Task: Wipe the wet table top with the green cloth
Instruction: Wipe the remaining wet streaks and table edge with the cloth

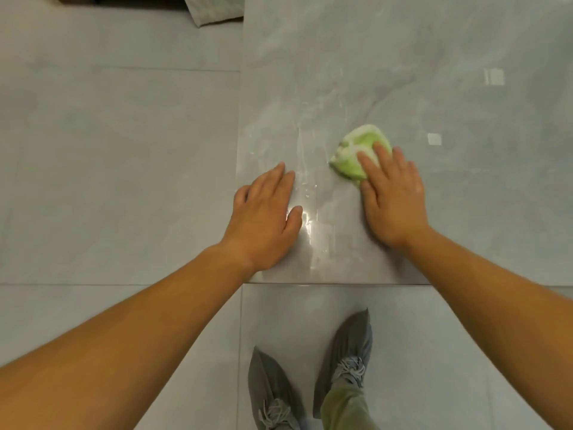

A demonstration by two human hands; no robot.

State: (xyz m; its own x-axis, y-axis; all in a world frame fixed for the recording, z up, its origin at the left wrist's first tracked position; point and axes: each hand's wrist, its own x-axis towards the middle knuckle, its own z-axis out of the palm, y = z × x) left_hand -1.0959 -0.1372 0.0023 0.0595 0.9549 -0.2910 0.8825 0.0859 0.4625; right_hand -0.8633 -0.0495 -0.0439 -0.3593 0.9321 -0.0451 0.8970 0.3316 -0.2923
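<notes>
- The folded green and white cloth (pixel 359 152) is partly hidden: its near right part lies under the fingers of the right hand (pixel 392 197), which press flat on it, spread, not curled around it.
- The glossy grey marble-patterned table top (pixel 387 57) runs out of view at the far and right sides; only its left edge and near edge show.
- The cloth lies near the table top's near edge, inward from the near left corner.
- Thin wet streaks (pixel 305 181) between the hands are hard to make out against the glare.
- The left hand (pixel 263 212) rests flat and empty at the near left corner, fingers extended.
- No containers are in view.
</notes>
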